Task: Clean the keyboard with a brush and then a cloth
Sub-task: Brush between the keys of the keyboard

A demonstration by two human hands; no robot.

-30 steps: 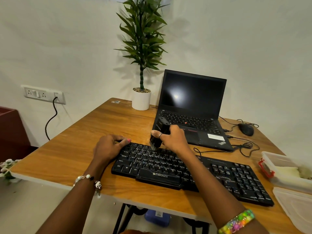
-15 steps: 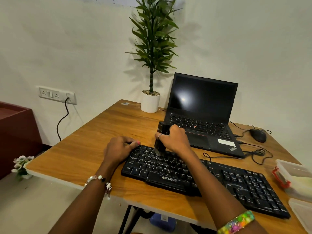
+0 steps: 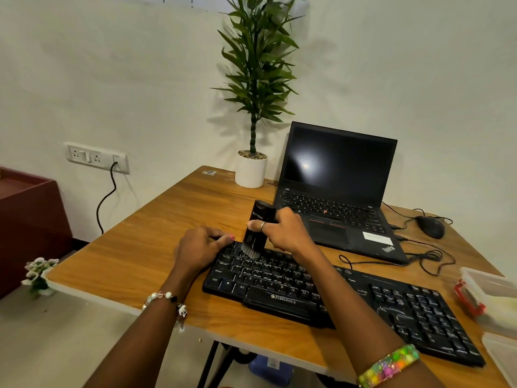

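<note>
While the brush [image 3: 256, 228] stands nearly upright with its bristles on the top-left key rows, the keyboard [image 3: 330, 296] lies skewed across the tabletop [image 3: 145, 247], running from centre frame to lower right.

Head view, the only one:
- Right hand [image 3: 282, 232]: grip clenched round the black brush body, thumb across its front.
- Left hand [image 3: 200, 247]: rests at the keyboard's upper-left corner, fingers loosely bent, one fingertip on the edge. Grip released; it braces, holds nothing.
- Laptop [image 3: 340, 189] open just behind the brush, right of centre. Potted plant [image 3: 251, 170] behind that. Mouse [image 3: 430, 226] and its loose cable [image 3: 428, 257] at right, the cable lying close to the keyboard's far edge.
- Plastic container [image 3: 489, 298] at the right edge. Pale contents; cannot tell whether that is the cloth.

Risks, as judged:
1. Only the left corner is braced. A stroke toward the right end could pivot or slide the keyboard, since that end sits unrestrained near the tabletop's front edge.
2. Brush held steep: hard pressure may splay the bristles and press keys rather than lift dust from the gaps.
3. Flicks away from the person would throw debris onto the laptop keys close behind.
4. Strokes carried to the far edge could snag the cable and drag the mouse.
5. Most rows look unbrushed; moving to the cloth early would smear loose dust.
</note>
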